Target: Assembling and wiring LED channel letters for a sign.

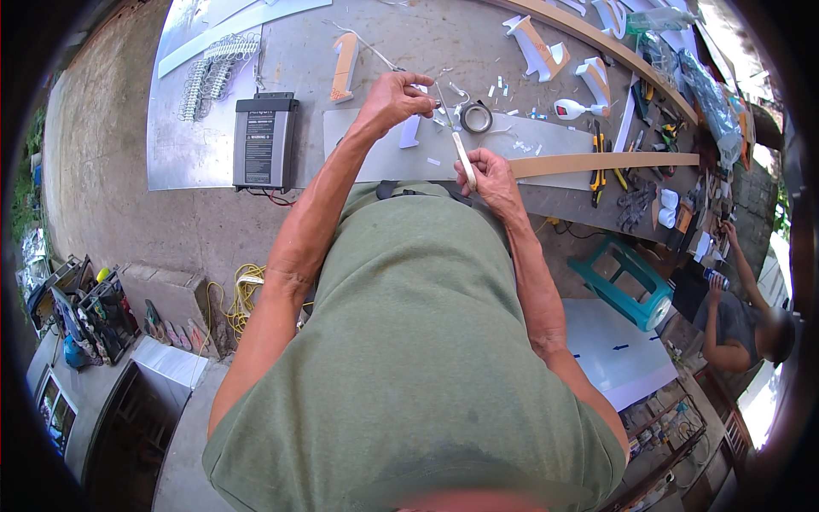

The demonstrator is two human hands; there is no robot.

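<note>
My left hand (401, 98) is raised over the metal worktable (294, 51), its thumb and fingers pinched on a thin wire. A pale wire (368, 44) runs from that hand toward the table's far side. In my right hand (495, 181), near the table's front edge, is a slim tool with a cream handle (465, 160). Its thin metal end points up toward my left fingertips; its exact kind is unclear. Just right of the tool lies a roll of tape (476, 118). Below my left hand stands a small white piece (409, 133).
A black-and-grey power supply box (265, 143) and a heap of LED module strings (215, 75) lie left. Tan-and-white letter shapes (537, 49), a glue bottle (577, 108) and a yellow-black cutter (597, 162) are right. A teal stool (623, 282) and another person (742, 328) are farther right.
</note>
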